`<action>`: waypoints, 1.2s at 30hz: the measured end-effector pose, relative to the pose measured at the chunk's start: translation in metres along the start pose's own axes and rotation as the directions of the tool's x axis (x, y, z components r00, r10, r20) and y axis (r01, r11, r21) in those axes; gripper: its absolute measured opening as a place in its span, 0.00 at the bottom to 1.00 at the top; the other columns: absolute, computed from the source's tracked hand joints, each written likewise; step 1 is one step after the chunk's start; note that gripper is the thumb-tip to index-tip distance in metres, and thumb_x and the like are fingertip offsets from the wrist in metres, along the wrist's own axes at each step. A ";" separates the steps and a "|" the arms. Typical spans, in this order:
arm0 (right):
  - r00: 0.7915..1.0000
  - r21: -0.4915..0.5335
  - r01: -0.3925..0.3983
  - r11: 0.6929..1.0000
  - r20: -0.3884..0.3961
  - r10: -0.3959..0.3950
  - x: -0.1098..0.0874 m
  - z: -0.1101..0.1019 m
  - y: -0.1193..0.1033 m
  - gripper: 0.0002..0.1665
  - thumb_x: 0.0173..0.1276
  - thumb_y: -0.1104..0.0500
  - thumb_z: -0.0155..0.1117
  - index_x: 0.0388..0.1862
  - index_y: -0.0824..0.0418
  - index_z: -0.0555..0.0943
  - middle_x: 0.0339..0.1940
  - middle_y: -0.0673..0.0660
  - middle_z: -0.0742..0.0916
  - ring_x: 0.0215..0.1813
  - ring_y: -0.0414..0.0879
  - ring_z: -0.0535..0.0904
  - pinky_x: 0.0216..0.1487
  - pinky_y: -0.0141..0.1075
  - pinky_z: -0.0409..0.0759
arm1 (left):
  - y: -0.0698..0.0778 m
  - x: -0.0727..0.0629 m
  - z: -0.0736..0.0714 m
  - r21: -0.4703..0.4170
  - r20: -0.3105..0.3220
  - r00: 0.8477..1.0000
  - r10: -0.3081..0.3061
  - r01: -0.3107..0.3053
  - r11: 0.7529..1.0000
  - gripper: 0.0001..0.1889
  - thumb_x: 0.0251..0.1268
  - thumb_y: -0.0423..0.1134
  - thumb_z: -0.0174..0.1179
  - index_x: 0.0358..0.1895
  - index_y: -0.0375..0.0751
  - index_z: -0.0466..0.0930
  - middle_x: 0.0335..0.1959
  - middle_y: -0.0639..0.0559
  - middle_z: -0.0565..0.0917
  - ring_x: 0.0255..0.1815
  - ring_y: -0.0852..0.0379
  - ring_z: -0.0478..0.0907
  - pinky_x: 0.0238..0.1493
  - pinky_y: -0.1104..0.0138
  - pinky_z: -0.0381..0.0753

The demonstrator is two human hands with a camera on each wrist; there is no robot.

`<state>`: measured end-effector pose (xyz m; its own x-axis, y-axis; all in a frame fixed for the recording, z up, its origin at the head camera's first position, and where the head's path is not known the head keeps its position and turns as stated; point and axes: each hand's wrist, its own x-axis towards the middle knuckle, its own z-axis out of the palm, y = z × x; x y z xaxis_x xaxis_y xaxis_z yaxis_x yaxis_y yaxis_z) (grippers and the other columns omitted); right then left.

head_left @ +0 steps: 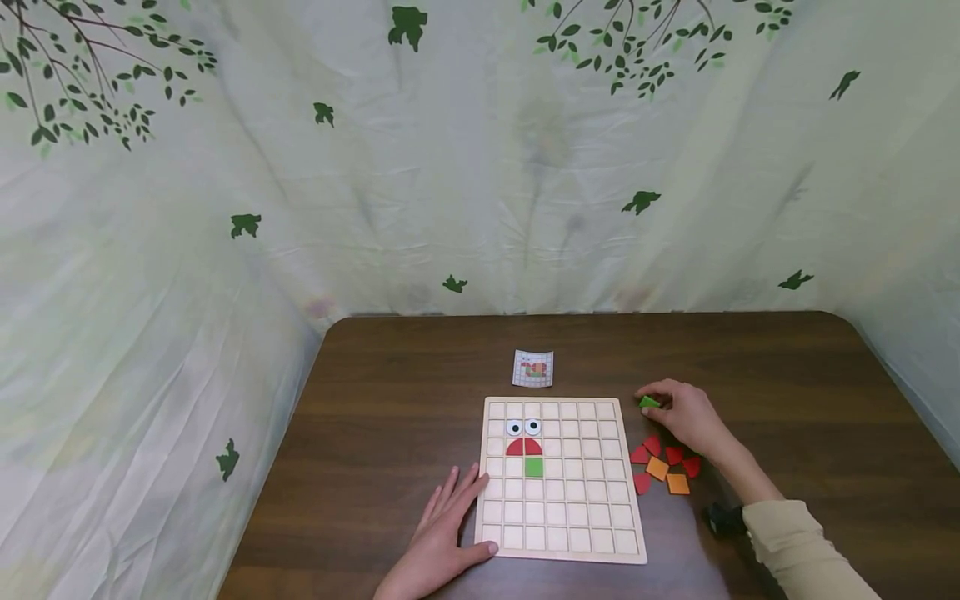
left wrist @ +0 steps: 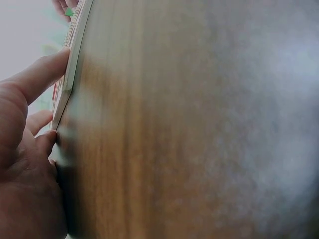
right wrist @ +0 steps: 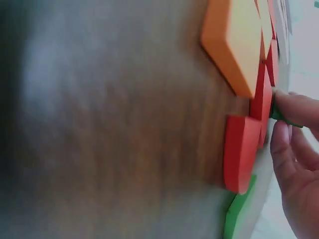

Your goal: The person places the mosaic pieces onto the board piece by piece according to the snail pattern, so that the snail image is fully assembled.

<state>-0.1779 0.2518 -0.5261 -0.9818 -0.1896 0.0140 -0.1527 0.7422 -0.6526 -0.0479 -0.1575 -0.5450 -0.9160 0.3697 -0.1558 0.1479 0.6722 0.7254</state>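
My right hand (head_left: pixel 693 417) pinches a small green block (head_left: pixel 649 402) between thumb and fingers, just off the board's upper right side; the right wrist view shows this green block (right wrist: pixel 286 117) at the fingertips. My left hand (head_left: pixel 442 533) lies with spread fingers at the left edge of the wooden grid board (head_left: pixel 577 517), its thumb at the lower left corner. On the board sit two eye pieces (head_left: pixel 522 427), two red rounded pieces (head_left: pixel 523 447) forming a dome, and a green square (head_left: pixel 533 467) under the right one.
Right of the board lie several loose red pieces (head_left: pixel 642 483) and two orange squares (head_left: pixel 678 484). Another green piece (right wrist: pixel 240 206) lies beside them in the right wrist view. A small picture card (head_left: pixel 533 368) lies beyond the board on the brown table (head_left: pixel 405 367).
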 end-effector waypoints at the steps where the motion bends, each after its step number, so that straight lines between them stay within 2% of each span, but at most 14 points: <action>1: 1.000 -0.005 0.004 1.000 0.000 -0.004 -0.002 0.001 -0.002 0.15 0.63 0.65 0.71 0.49 0.58 0.86 0.46 0.56 0.85 0.41 0.49 0.80 0.40 0.43 0.79 | 0.000 0.000 0.000 -0.002 0.001 1.000 -0.002 0.002 1.000 0.45 0.54 0.53 0.71 0.76 0.54 0.60 0.79 0.56 0.53 0.80 0.46 0.38 0.71 0.46 0.37; 4: 1.000 -0.020 0.020 1.000 0.007 -0.019 -0.008 0.003 -0.013 0.15 0.62 0.64 0.71 0.49 0.55 0.87 0.47 0.55 0.87 0.44 0.50 0.80 0.39 0.44 0.80 | 0.000 0.000 0.001 -0.001 0.004 1.000 -0.002 0.002 1.000 0.45 0.54 0.53 0.71 0.76 0.54 0.60 0.79 0.56 0.52 0.80 0.46 0.38 0.71 0.47 0.37; 7: 0.999 0.004 0.005 1.000 0.032 -0.005 -0.016 0.007 -0.027 0.15 0.63 0.61 0.72 0.50 0.53 0.87 0.47 0.54 0.87 0.34 0.48 0.78 0.28 0.37 0.76 | -0.001 0.000 0.000 -0.003 0.001 1.000 0.002 -0.002 1.000 0.45 0.54 0.52 0.71 0.76 0.54 0.60 0.79 0.56 0.52 0.80 0.47 0.38 0.71 0.47 0.37; 10: 0.999 0.030 -0.012 0.999 0.047 0.011 -0.021 0.010 -0.040 0.15 0.63 0.59 0.72 0.50 0.52 0.87 0.47 0.55 0.87 0.25 0.45 0.71 0.20 0.34 0.65 | -0.001 0.000 0.000 -0.001 -0.008 1.000 0.015 -0.015 1.000 0.45 0.54 0.52 0.71 0.76 0.55 0.60 0.79 0.57 0.52 0.80 0.47 0.38 0.71 0.48 0.37; 12: 0.999 0.046 -0.009 0.999 0.049 0.007 -0.023 0.013 -0.047 0.15 0.62 0.59 0.72 0.49 0.53 0.87 0.45 0.53 0.88 0.25 0.43 0.71 0.22 0.33 0.69 | -0.001 0.000 0.000 0.005 -0.019 0.999 0.031 -0.031 0.999 0.45 0.54 0.52 0.71 0.76 0.55 0.60 0.79 0.55 0.53 0.79 0.45 0.39 0.71 0.46 0.37; 17: 0.998 0.085 0.016 0.996 0.058 -0.021 -0.028 0.024 -0.062 0.12 0.61 0.62 0.73 0.45 0.54 0.87 0.37 0.46 0.86 0.35 0.41 0.78 0.33 0.35 0.78 | 0.000 -0.001 0.001 0.016 -0.033 0.998 0.049 -0.048 0.999 0.44 0.54 0.51 0.71 0.76 0.52 0.61 0.79 0.53 0.54 0.79 0.44 0.40 0.70 0.46 0.38; 19: 0.997 0.101 0.026 0.995 0.066 -0.033 -0.030 0.029 -0.066 0.11 0.61 0.62 0.73 0.42 0.53 0.87 0.34 0.44 0.85 0.34 0.41 0.78 0.33 0.35 0.78 | 0.000 -0.001 0.001 0.017 -0.027 0.999 0.037 -0.037 0.999 0.44 0.54 0.51 0.71 0.76 0.52 0.61 0.79 0.54 0.54 0.79 0.46 0.39 0.71 0.48 0.37; 23: 0.994 0.125 0.060 0.990 0.086 -0.071 -0.033 0.038 -0.074 0.09 0.61 0.61 0.74 0.39 0.51 0.88 0.34 0.43 0.86 0.34 0.39 0.78 0.35 0.33 0.78 | 0.000 0.000 0.000 0.011 -0.015 1.000 0.023 -0.023 1.000 0.45 0.55 0.51 0.71 0.76 0.52 0.60 0.79 0.55 0.53 0.80 0.47 0.38 0.71 0.49 0.36; 28: 0.988 0.148 0.058 0.987 0.134 -0.078 -0.036 0.047 -0.086 0.09 0.61 0.61 0.73 0.41 0.52 0.89 0.37 0.42 0.87 0.36 0.39 0.78 0.36 0.33 0.78 | 0.000 0.000 0.000 0.007 -0.009 1.000 0.018 -0.018 1.000 0.45 0.54 0.51 0.71 0.76 0.52 0.60 0.79 0.55 0.53 0.80 0.47 0.38 0.71 0.47 0.37; 36: 0.975 0.167 0.091 0.982 0.185 -0.122 -0.041 0.064 -0.104 0.09 0.61 0.62 0.73 0.41 0.53 0.89 0.33 0.40 0.84 0.34 0.39 0.76 0.36 0.32 0.78 | -0.001 0.000 0.000 0.009 -0.009 1.000 0.017 -0.016 1.000 0.45 0.55 0.52 0.71 0.76 0.53 0.60 0.79 0.55 0.53 0.80 0.47 0.38 0.71 0.47 0.37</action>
<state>-0.1142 0.1411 -0.5076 -0.9178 -0.3943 -0.0467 -0.2204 0.6037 -0.7662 -0.0477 -0.1579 -0.5460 -0.9168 0.3749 -0.1377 0.1662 0.6716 0.7221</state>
